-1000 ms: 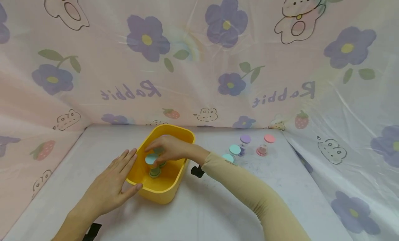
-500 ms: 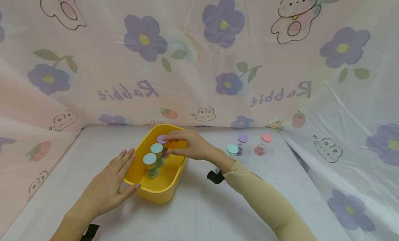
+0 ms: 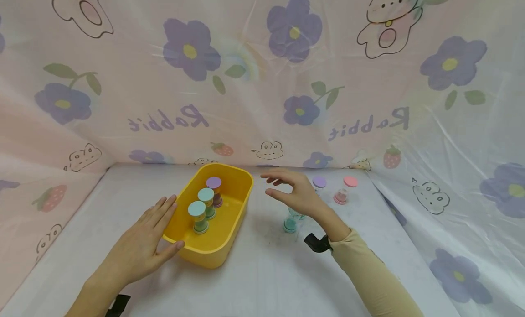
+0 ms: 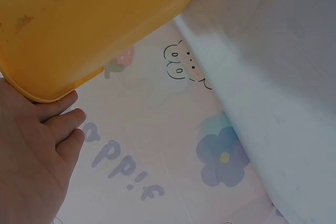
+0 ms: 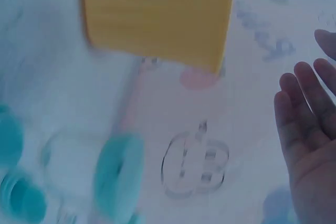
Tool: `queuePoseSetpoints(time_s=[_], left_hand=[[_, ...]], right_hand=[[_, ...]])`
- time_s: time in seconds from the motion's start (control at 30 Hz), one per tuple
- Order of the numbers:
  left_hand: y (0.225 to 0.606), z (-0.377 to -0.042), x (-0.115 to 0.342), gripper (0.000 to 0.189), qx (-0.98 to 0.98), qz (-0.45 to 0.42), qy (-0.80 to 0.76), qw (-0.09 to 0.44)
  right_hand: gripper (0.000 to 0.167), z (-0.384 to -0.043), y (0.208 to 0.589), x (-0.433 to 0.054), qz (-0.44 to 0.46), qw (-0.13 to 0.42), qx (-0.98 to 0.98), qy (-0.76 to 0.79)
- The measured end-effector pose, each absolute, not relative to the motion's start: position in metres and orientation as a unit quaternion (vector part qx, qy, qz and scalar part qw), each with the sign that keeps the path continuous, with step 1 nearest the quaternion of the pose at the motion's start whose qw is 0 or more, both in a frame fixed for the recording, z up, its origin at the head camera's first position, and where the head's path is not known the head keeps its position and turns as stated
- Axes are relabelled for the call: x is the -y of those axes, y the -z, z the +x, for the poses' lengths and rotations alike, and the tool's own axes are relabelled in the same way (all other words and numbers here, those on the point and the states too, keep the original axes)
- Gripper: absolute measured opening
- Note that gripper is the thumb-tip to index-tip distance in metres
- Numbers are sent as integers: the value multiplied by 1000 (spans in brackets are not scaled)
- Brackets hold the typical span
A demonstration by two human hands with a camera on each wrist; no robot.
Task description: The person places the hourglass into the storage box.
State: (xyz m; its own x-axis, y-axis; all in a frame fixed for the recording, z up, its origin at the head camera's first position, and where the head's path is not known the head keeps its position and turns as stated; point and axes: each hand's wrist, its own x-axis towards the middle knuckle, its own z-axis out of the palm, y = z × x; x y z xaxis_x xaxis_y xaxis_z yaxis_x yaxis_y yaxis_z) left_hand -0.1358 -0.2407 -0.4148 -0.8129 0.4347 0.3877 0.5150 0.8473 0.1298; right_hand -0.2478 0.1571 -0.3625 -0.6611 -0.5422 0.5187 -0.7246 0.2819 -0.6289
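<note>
My left hand (image 3: 141, 248) lies with straight fingers against the left rim of a yellow plastic bin (image 3: 209, 258); the left wrist view shows its fingertips at the bin's edge. Inside the bin, three small sand timers stand upright in a row: one purple-capped (image 3: 213, 184) at the back and two with light teal caps, the middle one (image 3: 206, 196) and the front one (image 3: 197, 210). My right hand (image 3: 298, 193) is in the air right of the bin, fingers loosely spread and holding nothing. Below it stand teal sand timers (image 3: 290, 224), partly hidden by the hand.
Farther back right, a purple sand timer (image 3: 319, 182) stands partly behind the right hand, with a pink one (image 3: 349, 183) beside it. A white cloth (image 3: 262, 280) covers the table. Patterned curtain (image 3: 246, 80) encloses the back and sides.
The right hand has let go of the purple sand timer inside the bin and moved out to the right, over the teal timers. The left hand has stayed at the bin's rim.
</note>
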Motion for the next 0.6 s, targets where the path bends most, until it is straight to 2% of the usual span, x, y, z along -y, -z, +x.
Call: queuePoseSetpoints(time_s=[0.37,0.6], left_hand=[[413,-135,239,90,946,-251,115,171],[413,-135,239,91,945,-255,115,172]], right_hand=[[41,-247,384,-235,251,136,814,-506],[42,-254,404,-271,181,179,826,-504]])
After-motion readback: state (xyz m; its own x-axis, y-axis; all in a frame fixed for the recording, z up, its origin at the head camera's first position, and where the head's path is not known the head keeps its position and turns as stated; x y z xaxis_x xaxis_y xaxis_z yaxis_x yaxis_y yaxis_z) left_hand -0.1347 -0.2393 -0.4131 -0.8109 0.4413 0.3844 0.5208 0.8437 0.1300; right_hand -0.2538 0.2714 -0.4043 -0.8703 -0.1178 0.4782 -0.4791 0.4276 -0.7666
